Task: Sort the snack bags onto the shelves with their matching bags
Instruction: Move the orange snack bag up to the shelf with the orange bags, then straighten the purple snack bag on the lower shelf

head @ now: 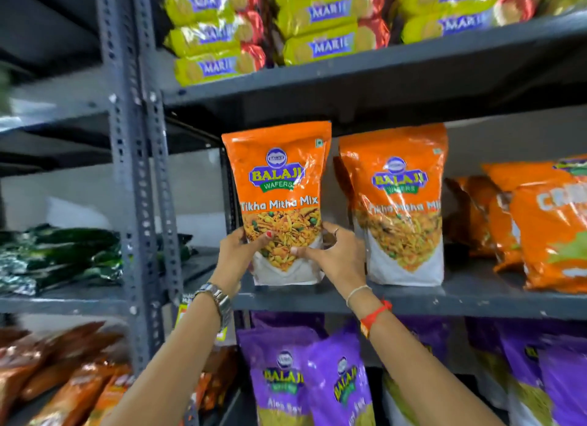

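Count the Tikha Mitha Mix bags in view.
2. One Tikha Mitha Mix bag upright on the middle shelf, held by left hand and right hand; second bag right beside it. More may hide behind.

place: I see a shop stockroom or store aisle | racks: grey slotted-steel shelving [133, 171] | stock: stacked biscuit packs [219, 31], orange snack bags [400, 203], purple bags [279, 371], many of each
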